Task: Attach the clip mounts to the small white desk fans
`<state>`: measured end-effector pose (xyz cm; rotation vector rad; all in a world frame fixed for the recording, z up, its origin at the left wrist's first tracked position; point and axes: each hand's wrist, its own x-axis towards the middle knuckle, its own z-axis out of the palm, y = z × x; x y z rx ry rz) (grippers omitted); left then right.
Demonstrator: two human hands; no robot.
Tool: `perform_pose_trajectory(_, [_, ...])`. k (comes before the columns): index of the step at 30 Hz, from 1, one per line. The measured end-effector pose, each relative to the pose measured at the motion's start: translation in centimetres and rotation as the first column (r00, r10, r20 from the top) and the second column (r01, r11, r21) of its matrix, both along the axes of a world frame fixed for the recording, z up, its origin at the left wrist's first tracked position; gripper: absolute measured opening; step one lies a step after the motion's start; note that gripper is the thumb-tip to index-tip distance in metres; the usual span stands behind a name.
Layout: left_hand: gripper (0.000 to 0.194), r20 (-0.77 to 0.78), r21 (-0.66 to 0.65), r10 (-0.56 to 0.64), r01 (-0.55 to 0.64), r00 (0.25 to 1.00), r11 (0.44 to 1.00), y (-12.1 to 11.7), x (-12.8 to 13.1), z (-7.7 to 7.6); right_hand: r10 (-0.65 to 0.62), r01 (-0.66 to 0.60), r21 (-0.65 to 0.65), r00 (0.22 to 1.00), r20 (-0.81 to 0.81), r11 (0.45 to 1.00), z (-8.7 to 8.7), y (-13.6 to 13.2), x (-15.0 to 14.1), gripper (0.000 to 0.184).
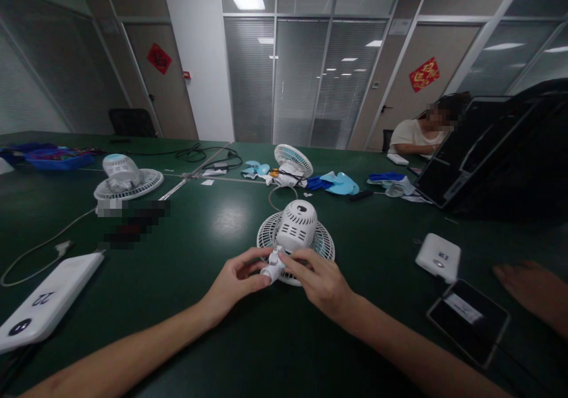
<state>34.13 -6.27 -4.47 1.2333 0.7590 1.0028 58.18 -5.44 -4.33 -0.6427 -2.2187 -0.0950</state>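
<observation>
Head camera view: both my hands are on a white plastic neck joint, just on my side of the motor housing, a white slotted dome I take as the landmark. My left hand is closed narrow, thumb and fingers around the joint's lower end. My right hand pinches its upper end from the other side, fingers bent. The joint is held tilted, over the near edge of the round white grille that lies flat on the green bench under the housing.

Beyond the housing, a second fan sits with its grille tipped up, and light-blue fan blades lie beside it, a little to the right. Left of the housing, well apart, another fan head rests grille down; nearer me on that side are a pale plug and a long white power bank marked 22. Right of the housing are a smaller white power bank, a dark flat device just beside it, and another person's hand farther right. A co-worker sits beyond, at the far right.
</observation>
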Motion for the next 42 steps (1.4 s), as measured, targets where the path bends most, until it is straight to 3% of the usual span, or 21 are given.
perform_pose_trajectory(3, [0.055, -0.024, 0.027, -0.012, 0.013, 1.0, 1.0, 0.1, 0.0, -0.1, -0.079, 0.049, -0.2, 0.987, -0.143, 0.979, 0.6, -0.6, -1.2, 0.028])
perform_pose_trajectory(5, [0.055, -0.025, 0.035, -0.027, 0.028, 0.999, 0.999, 0.2, -0.1, -0.1, -0.168, 0.077, -0.36, 0.959, -0.229, 0.93, 1.0, -1.0, -1.7, 0.021])
perform_pose_trajectory(7, [0.055, -0.012, 0.028, -0.034, 0.035, 0.999, 0.999, 0.3, -0.2, -0.2, -0.204, 0.095, -0.413, 0.952, -0.228, 0.906, 1.2, -1.2, -1.5, 0.022])
perform_pose_trajectory(9, [0.055, -0.002, 0.015, -0.032, 0.032, 0.999, 0.999, 0.4, -0.2, -0.1, -0.153, 0.103, -0.3, 0.977, -0.15, 0.949, 1.2, -1.1, -0.7, 0.029])
perform_pose_trajectory(11, [0.056, -0.004, 0.0, -0.036, 0.036, 0.999, 0.999, 0.4, -0.2, 0.0, -0.082, 0.078, -0.102, 0.996, -0.035, 0.992, 1.0, -0.8, 0.4, 0.034])
perform_pose_trajectory(15, [0.055, 0.009, -0.022, -0.07, 0.07, 0.998, 0.997, 0.5, -0.3, 0.1, -0.056, 0.053, 0.063, 0.997, 0.055, 0.997, 0.5, 0.0, 1.5, 0.038])
perform_pose_trajectory(19, [0.055, 0.02, -0.011, -0.072, 0.072, 0.997, 0.997, 0.8, -0.4, -0.1, -0.114, 0.109, 0.067, 0.99, 0.077, 0.992, 0.2, 0.3, 0.7, 0.017])
perform_pose_trajectory(22, [0.056, 0.018, -0.018, -0.072, 0.072, 0.997, 0.997, 0.8, -0.5, -0.3, -0.177, 0.173, 0.053, 0.98, 0.088, 0.983, -0.1, 0.3, 0.4, 0.013])
perform_pose_trajectory(28, [0.057, 0.047, -0.04, -0.1, 0.102, 0.994, 0.994, 0.9, -0.4, -0.3, -0.024, -0.003, 0.173, 0.988, 0.155, 0.985, -0.6, 0.7, 1.9, 0.044])
perform_pose_trajectory(31, [0.057, 0.06, -0.037, -0.097, 0.099, 0.994, 0.994, 1.0, -0.4, -0.3, -0.025, 0.004, 0.18, 0.993, 0.116, 0.984, -0.7, 0.9, 1.9, 0.043])
perform_pose_trajectory(36, [0.057, 0.034, -0.023, -0.085, 0.086, 0.996, 0.996, 1.2, -0.6, -0.6, -0.076, 0.074, 0.092, 0.997, 0.013, 0.993, -0.6, 1.0, 0.8, 0.021])
perform_pose_trajectory(42, [0.054, 0.044, -0.018, -0.119, 0.12, 0.992, 0.993, 1.2, -0.7, -0.7, -0.05, 0.032, 0.156, 0.993, 0.109, 0.987, -1.0, 1.0, 1.8, 0.042])
